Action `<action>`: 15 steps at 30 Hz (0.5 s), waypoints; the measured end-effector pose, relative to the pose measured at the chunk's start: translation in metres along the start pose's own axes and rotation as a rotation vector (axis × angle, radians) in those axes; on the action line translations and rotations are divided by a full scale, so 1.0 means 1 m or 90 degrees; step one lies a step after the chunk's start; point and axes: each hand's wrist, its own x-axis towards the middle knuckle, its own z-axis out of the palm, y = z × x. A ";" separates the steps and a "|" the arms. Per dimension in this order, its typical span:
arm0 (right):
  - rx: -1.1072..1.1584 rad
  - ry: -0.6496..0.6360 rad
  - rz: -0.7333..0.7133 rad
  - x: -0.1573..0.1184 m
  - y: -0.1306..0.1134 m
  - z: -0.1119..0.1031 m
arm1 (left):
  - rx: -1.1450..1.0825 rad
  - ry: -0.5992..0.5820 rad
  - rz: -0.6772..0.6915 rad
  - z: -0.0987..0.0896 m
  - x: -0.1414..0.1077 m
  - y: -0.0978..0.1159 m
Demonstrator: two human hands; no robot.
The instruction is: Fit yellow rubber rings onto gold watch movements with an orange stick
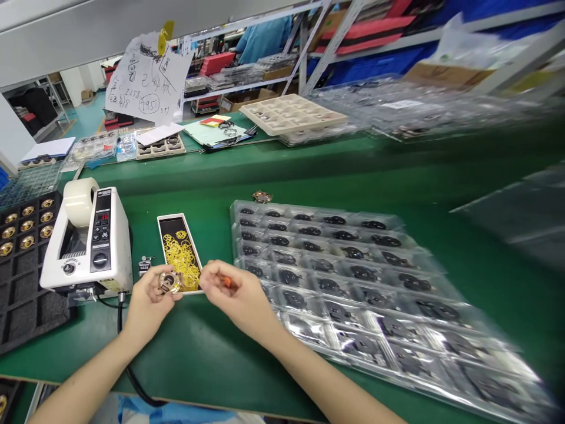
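Between the thumb and fingers of my left hand (146,303) is a round watch part (169,282) with a gold-coloured rim, its face turned up. My right hand (238,297) is closed just to the right of it, fingertips pinched together. An orange piece (227,282) shows inside that hand; the rest is hidden, so its kind cannot be made out. Behind both hands stands a narrow white box (160,231) with many thin yellow rings (180,252) in it. A small metal counter (144,265) lies left of the box.
A white tape dispenser (106,235) stands at the left, beside a black tray (17,288) of gold-coloured round parts. A clear plastic tray (318,277) of dark watch parts covers the right side. One loose round part (262,196) lies behind it. A black cable (121,330) runs over the front edge.
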 end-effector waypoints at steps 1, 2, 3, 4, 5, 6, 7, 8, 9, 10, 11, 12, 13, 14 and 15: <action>-0.062 -0.005 0.040 0.002 0.004 -0.002 | -0.026 -0.007 -0.020 0.000 0.000 0.002; -0.140 -0.019 0.074 0.004 0.009 -0.003 | -0.043 -0.012 -0.038 0.000 0.000 0.004; -0.222 -0.039 0.099 0.005 0.013 -0.004 | -0.054 -0.014 -0.053 -0.001 0.000 0.006; -0.298 -0.061 0.115 0.006 0.017 -0.004 | -0.062 -0.015 -0.065 -0.001 0.000 0.008; -0.358 -0.080 0.126 0.007 0.019 -0.004 | -0.066 -0.015 -0.074 -0.001 0.000 0.009; -0.398 -0.091 0.131 0.007 0.020 -0.004 | -0.067 -0.016 -0.081 -0.002 -0.001 0.009; -0.421 -0.097 0.131 0.007 0.020 -0.004 | -0.068 -0.019 -0.087 -0.002 -0.001 0.009; -0.434 -0.099 0.128 0.007 0.019 -0.004 | -0.068 -0.024 -0.093 -0.003 -0.001 0.009; -0.438 -0.096 0.121 0.006 0.016 -0.004 | -0.070 -0.031 -0.100 -0.004 -0.001 0.009; -0.435 -0.089 0.112 0.006 0.014 -0.004 | -0.072 -0.039 -0.106 -0.005 -0.001 0.008; -0.427 -0.079 0.098 0.005 0.010 -0.005 | -0.076 -0.046 -0.110 -0.006 0.000 0.007; -0.416 -0.071 0.082 0.005 0.008 -0.005 | -0.080 -0.052 -0.112 -0.008 0.001 0.007; -0.406 -0.067 0.066 0.004 0.005 -0.007 | -0.083 -0.055 -0.112 -0.009 0.002 0.006; -0.403 -0.064 0.058 0.004 0.004 -0.009 | -0.086 -0.055 -0.111 -0.010 0.003 0.005; -0.410 -0.060 0.061 0.005 0.004 -0.014 | -0.086 -0.054 -0.110 -0.011 0.004 0.005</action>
